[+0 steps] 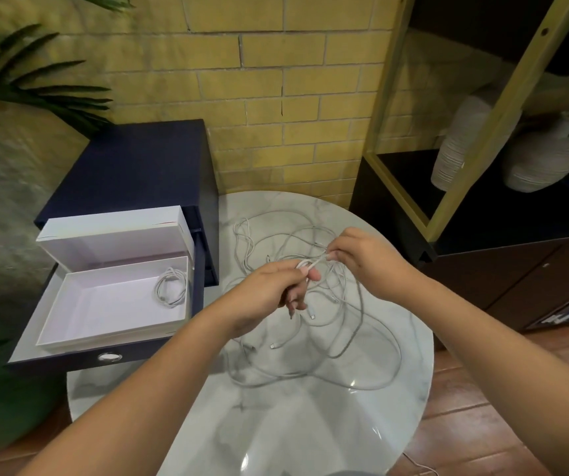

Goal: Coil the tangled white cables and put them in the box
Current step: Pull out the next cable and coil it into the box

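Both hands are raised over the middle of the round marble worktop (293, 424) and work on one strand (314, 261) of white cable. The left hand (276, 290) has its fingers curled around a short folded loop of it. The right hand (362, 259) pinches the same strand just beside the left, with fingertips bunched on what looks like a plug end. Holding it this way probably gives the left hand a fixed start for a coil, while the right hand can feed the rest in or pull it clear of the knot.

The rest of the tangled cables (355, 338) lie in loose, overlapping loops from the middle of the worktop out toward its far and right edges. Several plug ends show among them. The loops cross each other, so lifting one strand is likely to drag others with it.

The white box (104, 340) sits just off the worktop's left edge, in the pulled-out drawer (70, 359) of a dark blue cabinet (132, 166). Its lid (111, 231) stands propped open behind it, which leaves the opening within easy reach of the left hand. One coiled cable (171, 286) lies in the box's far right corner, and most of the floor is free for more. The work looks to be at an early stage.
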### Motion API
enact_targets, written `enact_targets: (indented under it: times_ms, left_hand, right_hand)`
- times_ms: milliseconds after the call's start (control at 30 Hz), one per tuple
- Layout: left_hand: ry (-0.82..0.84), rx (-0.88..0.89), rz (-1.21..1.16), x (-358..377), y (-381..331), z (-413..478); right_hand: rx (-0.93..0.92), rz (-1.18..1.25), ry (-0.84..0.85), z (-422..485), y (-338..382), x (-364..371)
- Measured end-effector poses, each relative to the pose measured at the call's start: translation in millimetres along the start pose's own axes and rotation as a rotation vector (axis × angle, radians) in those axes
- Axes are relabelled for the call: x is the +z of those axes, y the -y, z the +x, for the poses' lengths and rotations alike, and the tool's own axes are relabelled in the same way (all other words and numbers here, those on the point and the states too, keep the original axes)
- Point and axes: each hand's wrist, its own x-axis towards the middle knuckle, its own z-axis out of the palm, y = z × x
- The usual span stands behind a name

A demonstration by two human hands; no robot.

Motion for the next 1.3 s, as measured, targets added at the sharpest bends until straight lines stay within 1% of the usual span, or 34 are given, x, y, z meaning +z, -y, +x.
enact_targets:
  times_ms: [67,100,133,200,267,333,400,500,600,667,800,900,1000,1067,1167,1233,1300]
  left_hand:
    - [0.0,0.027,-0.077,2,-6,0]
    - [0.006,0.037,-0.085,2,-7,-1]
    - [0.013,0.043,-0.051,1,-8,-1]
    - [0.035,0.033,0.131,-2,-7,-1]
    - [0.06,-0.006,0.302,-4,-3,-2]
    - [0.07,-0.036,0.359,-7,0,-1]
    - [0.075,-0.036,0.339,-8,0,-3]
    - [0.084,0.004,0.176,-6,-6,-7]
    - [0.036,0.064,-0.019,-3,-10,-7]
    - [-0.002,0.095,-0.109,-2,-12,-4]
    - [-0.023,0.148,-0.204,1,-16,1]
    - [-0.064,0.177,-0.201,4,-17,7]
    - [-0.17,0.198,-0.055,8,-8,13]
    - [-0.246,0.205,0.042,11,-1,17]
    - [-0.359,0.274,0.325,6,10,21]
    - [-0.39,0.29,0.489,-1,18,21]
    - [-0.355,0.272,0.637,-8,26,20]
  right_hand:
    - [0.117,0.211,0.08,-1,3,5]
    - [0.171,0.325,0.091,-2,4,8]
    - [0.213,0.428,0.065,-3,6,9]
    - [0.25,0.547,-0.05,-3,7,7]
    - [0.181,0.456,-0.163,-1,8,1]
    - [0.05,0.346,-0.252,1,12,-4]
    - [-0.027,0.3,-0.314,2,12,-4]
    - [0.014,0.31,-0.317,4,7,-3]
    - [0.117,0.29,-0.214,0,-1,4]
    - [0.172,0.282,-0.13,-4,-3,12]
    - [0.239,0.36,0.05,-13,7,29]
    - [0.228,0.346,0.21,-19,23,41]
    - [0.165,0.227,0.382,-21,42,46]
    - [0.162,0.17,0.479,-21,50,42]
    - [0.13,0.062,0.629,-22,58,28]
    - [0.082,0.027,0.642,-22,63,17]
    - [0.044,-0.012,0.561,-19,64,5]
